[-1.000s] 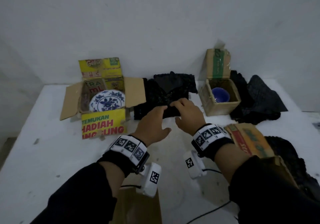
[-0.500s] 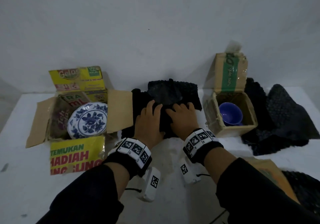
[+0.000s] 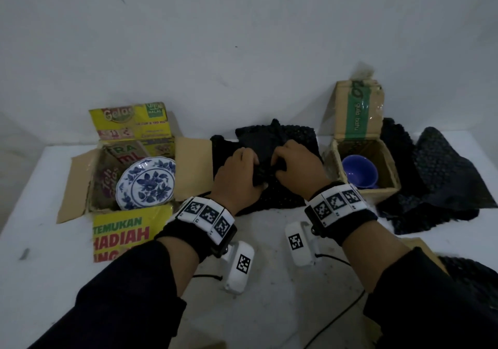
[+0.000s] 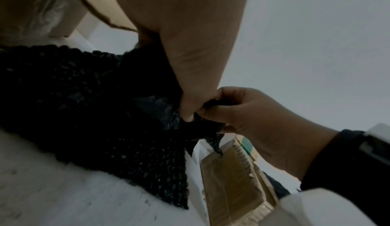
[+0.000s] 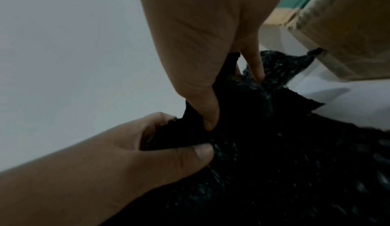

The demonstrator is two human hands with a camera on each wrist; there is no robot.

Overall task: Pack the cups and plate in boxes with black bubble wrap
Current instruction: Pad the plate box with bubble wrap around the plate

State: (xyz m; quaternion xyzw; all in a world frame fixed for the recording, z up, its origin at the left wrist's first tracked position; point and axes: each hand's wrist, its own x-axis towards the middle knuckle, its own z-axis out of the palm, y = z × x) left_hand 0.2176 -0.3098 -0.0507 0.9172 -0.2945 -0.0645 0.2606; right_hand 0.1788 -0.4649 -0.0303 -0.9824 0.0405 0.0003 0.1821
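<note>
A sheet of black bubble wrap (image 3: pixel 285 143) lies at the middle back of the white table. My left hand (image 3: pixel 239 176) and right hand (image 3: pixel 293 168) both pinch a bunched fold of it, fingers curled, side by side. In the left wrist view my left hand (image 4: pixel 190 106) grips the black bubble wrap (image 4: pixel 84 106) against my right hand (image 4: pixel 242 112). In the right wrist view my right hand (image 5: pixel 209 112) pinches the same fold (image 5: pixel 274 146). A blue-and-white plate (image 3: pixel 147 184) leans inside the open yellow box (image 3: pixel 121 227). A blue cup (image 3: pixel 359 170) sits in the small brown box (image 3: pixel 377 195).
More black bubble wrap (image 3: pixel 444 181) is heaped right of the small box, and another piece (image 3: pixel 474 278) lies at the right edge beside flat cardboard (image 3: pixel 423 246). The wall stands close behind the boxes. Cables (image 3: pixel 331 319) trail over the table front.
Both hands went forward onto the bubble wrap, pressed flat on it, then curled and bunched up a fold between them. The head view has moved closer.
</note>
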